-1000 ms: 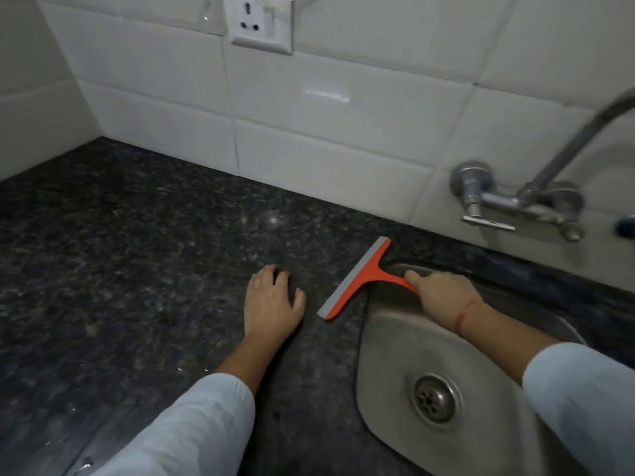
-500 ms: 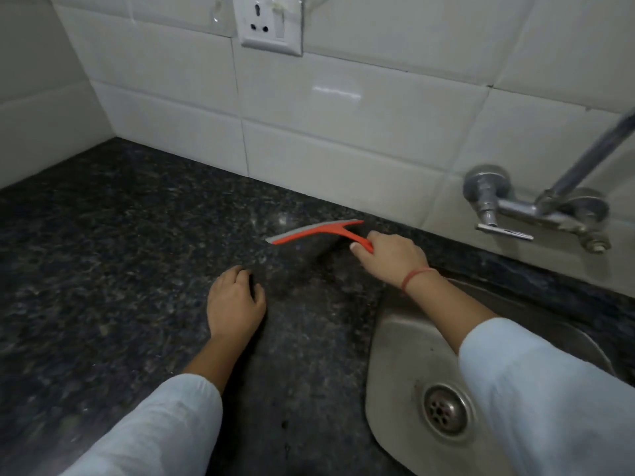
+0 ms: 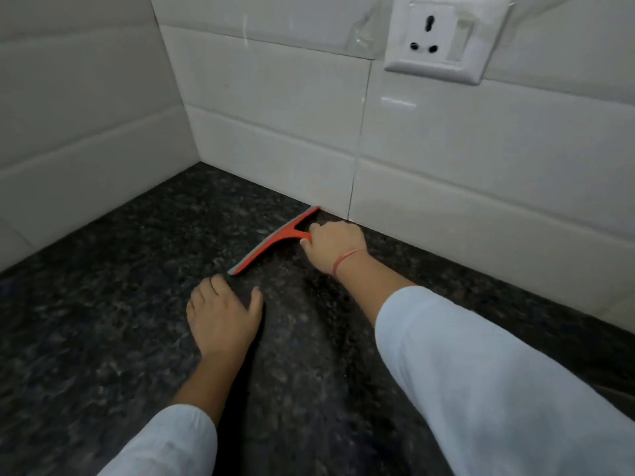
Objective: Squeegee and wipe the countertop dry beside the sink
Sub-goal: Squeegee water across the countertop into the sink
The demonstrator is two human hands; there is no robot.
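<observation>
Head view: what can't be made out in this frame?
- Squeegee handle: hidden in the grip of the right hand.
- Countertop wetness: dark speckle and motion blur hide any water.
- Sink: none seen; the right sleeve and frame edge cover that side.
- Socket: top cut off by the upper edge.

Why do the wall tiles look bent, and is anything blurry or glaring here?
Head view: the wide-angle lens bows the white wall tiles; a glare streak sits on a tile below the wall socket; the granite countertop smears with blur at the near left; dim light leaves soft shadow beside the left hand; the orange squeegee looks fairly sharp.
</observation>
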